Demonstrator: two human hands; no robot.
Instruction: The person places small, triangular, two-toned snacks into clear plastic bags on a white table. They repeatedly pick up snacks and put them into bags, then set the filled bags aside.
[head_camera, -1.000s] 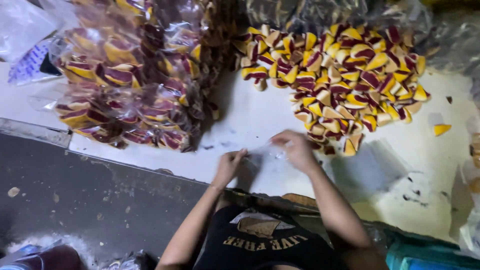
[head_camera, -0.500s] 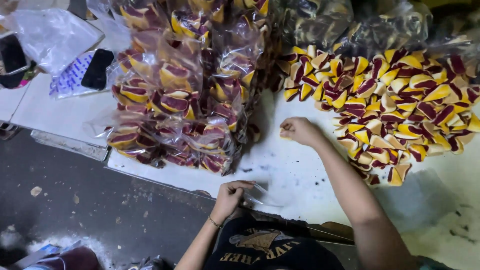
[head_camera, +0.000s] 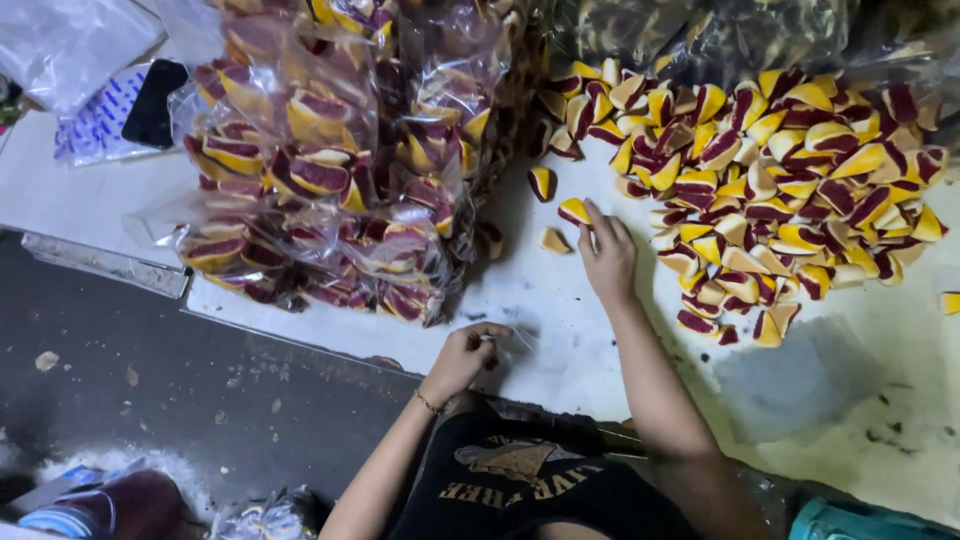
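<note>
My right hand (head_camera: 606, 255) reaches out over the white table (head_camera: 560, 330) and its fingertips touch a yellow and maroon wedge-shaped sweet (head_camera: 574, 210) at the left edge of a big loose pile of such sweets (head_camera: 780, 190). Two more single wedges (head_camera: 541, 182) lie close by. My left hand (head_camera: 468, 352) rests near the table's front edge, fingers curled on a small clear plastic bag (head_camera: 512, 342). To the left stands a heap of clear bags filled with the same sweets (head_camera: 330, 170).
A dark phone (head_camera: 154, 103) lies on a printed plastic bag (head_camera: 95, 130) at the far left. More filled bags (head_camera: 720, 35) sit behind the loose pile. Below the table edge is a dark floor (head_camera: 180, 400) with scraps. A teal object (head_camera: 870, 520) shows at bottom right.
My right hand has left the bag and stretched out to the edge of the loose pile, onto one wedge. My left hand stays at the front edge with the bag. The view has shifted.
</note>
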